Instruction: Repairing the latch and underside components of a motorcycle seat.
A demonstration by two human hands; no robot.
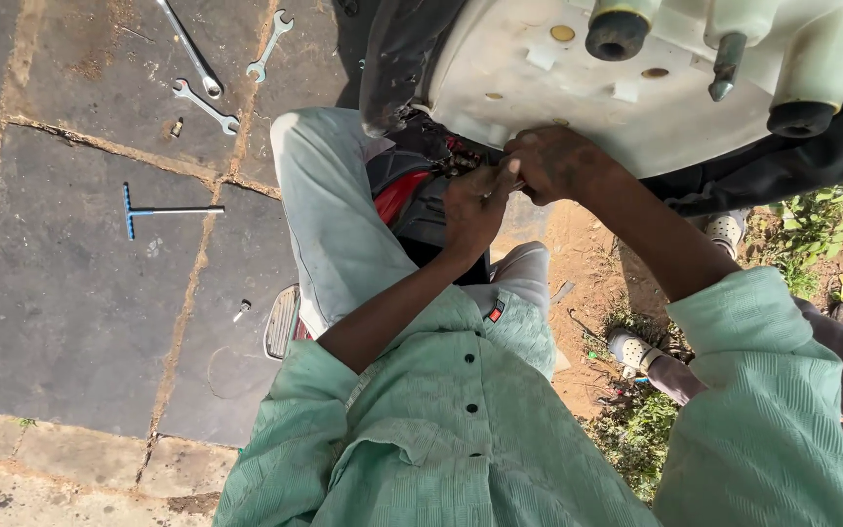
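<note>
Both hands at the scooter's underside

Our left hand (475,210) and right hand (550,161) close together on a small part (456,156) under the white scooter body (539,88); what they grip stays hidden. We keep wrists steady; the wrenches (209,93) lie on the floor's paving.

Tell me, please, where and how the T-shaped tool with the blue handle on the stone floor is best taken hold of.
Probably best taken at the blue crossbar of the T-shaped tool with the blue handle, coming from above. The tool lies flat on the grey stone pavement, with its metal shaft pointing away from the crossbar and bare stone around it. The crossbar is the wider part, made for the hand.
</note>
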